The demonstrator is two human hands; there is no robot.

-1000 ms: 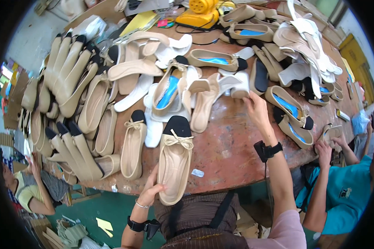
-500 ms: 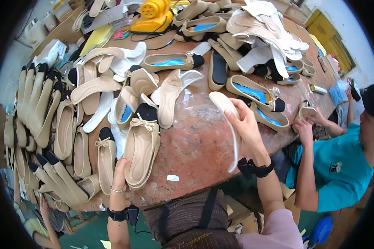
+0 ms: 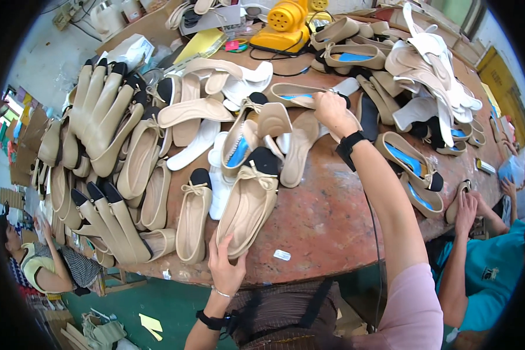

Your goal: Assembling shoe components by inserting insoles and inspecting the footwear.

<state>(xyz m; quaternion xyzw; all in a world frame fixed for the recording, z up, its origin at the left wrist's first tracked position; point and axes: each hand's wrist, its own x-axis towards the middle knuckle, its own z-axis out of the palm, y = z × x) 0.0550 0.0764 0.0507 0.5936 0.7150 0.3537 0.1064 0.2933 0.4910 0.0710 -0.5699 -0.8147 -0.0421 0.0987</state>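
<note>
Near the table's front edge lies a beige ballet flat (image 3: 248, 213) with a black toe, a thin bow and a beige insole inside. My left hand (image 3: 226, 265) grips it by the heel. Farther off, my right hand (image 3: 334, 114) is closed over the front part of another beige ballet flat (image 3: 291, 96), which shows blue inside; the hand partly hides this shoe's toe. A loose beige insole (image 3: 300, 151) rests on the table just left of my right wrist. Left of my left hand sits a similar flat (image 3: 194, 216).
Beige flats (image 3: 108, 122) are stacked at the left. Loose insoles (image 3: 195, 111) lie behind them, and a white and beige heap of insoles (image 3: 429, 64) is at the back right. A yellow machine (image 3: 283, 26) stands at the back. A co-worker in teal (image 3: 487, 280) handles a shoe at right.
My right hand has moved forward from the near right to the far flat; the insole it held is no longer seen in it. The view has swung left. My left hand stays at the shoe's heel.
</note>
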